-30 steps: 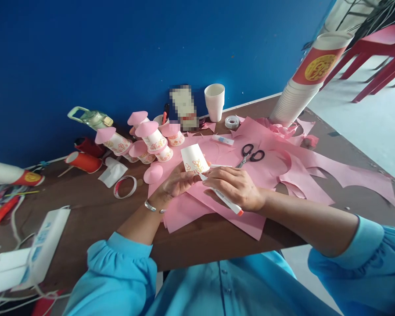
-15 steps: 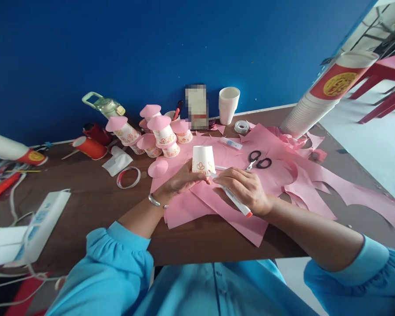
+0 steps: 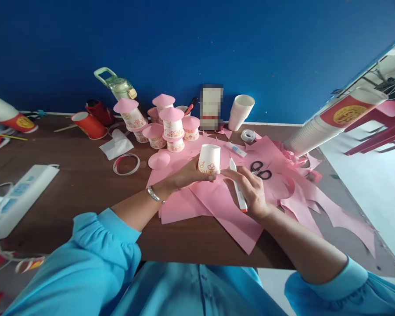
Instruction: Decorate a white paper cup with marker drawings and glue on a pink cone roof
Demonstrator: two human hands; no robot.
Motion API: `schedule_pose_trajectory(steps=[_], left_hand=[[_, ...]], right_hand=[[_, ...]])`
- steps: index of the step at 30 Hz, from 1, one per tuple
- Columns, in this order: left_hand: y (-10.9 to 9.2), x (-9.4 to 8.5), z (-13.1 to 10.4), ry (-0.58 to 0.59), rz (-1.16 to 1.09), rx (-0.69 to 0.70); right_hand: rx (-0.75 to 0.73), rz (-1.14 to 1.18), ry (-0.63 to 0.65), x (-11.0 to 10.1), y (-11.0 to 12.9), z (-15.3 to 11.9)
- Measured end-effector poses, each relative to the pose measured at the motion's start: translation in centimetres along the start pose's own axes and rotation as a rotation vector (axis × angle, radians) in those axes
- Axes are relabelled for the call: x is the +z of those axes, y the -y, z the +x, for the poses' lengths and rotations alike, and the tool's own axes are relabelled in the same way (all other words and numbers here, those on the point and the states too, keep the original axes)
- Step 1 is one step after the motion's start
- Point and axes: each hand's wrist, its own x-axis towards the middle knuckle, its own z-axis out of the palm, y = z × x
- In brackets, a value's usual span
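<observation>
A white paper cup (image 3: pixel 210 157) is held upside down by my left hand (image 3: pixel 191 174), its lower rim drawn with orange flowers and short strokes. My right hand (image 3: pixel 252 191) grips a white marker (image 3: pixel 238 188) with an orange end; its tip points up and away, apart from the cup. One finger of that hand reaches to the cup's lower right edge. Under both hands lie sheets of pink paper (image 3: pixel 230 224). Left of the cup is a loose pink paper cone (image 3: pixel 159 161). Behind it stand several decorated cups with pink cone tops (image 3: pixel 173 127).
Black-handled scissors (image 3: pixel 261 170), a glue tube (image 3: pixel 237 149) and a tape roll (image 3: pixel 248 136) lie right of the cup. Stacked white cups (image 3: pixel 241 112) stand by the wall. A tall cup stack (image 3: pixel 329 123) leans at right. A power strip (image 3: pixel 26 199) and a tape ring (image 3: pixel 127 164) are leftward.
The marker's tip has come away from the cup and now points upward. My left hand has turned the cup slightly, shifting the flowers in view. The camera view has shifted a little.
</observation>
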Motion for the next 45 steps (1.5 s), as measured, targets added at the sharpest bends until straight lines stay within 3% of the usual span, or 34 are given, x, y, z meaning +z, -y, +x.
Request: schedule_pose_trajectory(steps=[4,10,22,26,32,38,45], left_hand=[[0.4,-0.3,0.0,0.03,-0.076,0.01],[-0.7,0.4,-0.4,0.019,-0.191,-0.009],[-0.9,0.0,-1.1,0.163,-0.148,-0.052],[-1.2,0.2,-1.0,0.128,-0.138,-0.05],[-0.2,-0.4,-0.4,0.075,-0.228,0.071],[-0.2,-0.2,-0.4,0.122,-0.251,0.036],[-0.3,0.0,-0.4,0.125,-0.109,0.023]], right_hand=[[0.027,-0.027,0.017,0.3,-0.1,0.0],[0.005,-0.038,0.022,0.2,0.0,0.2],[0.012,-0.04,-0.018,0.6,-0.2,-0.1],[0.018,-0.054,-0.013,0.5,-0.2,0.0],[0.009,-0.042,-0.002,0.2,-0.3,0.2],[-0.009,-0.038,-0.042,0.4,-0.3,0.2],[-0.01,0.03,0.014,0.3,-0.4,-0.2]])
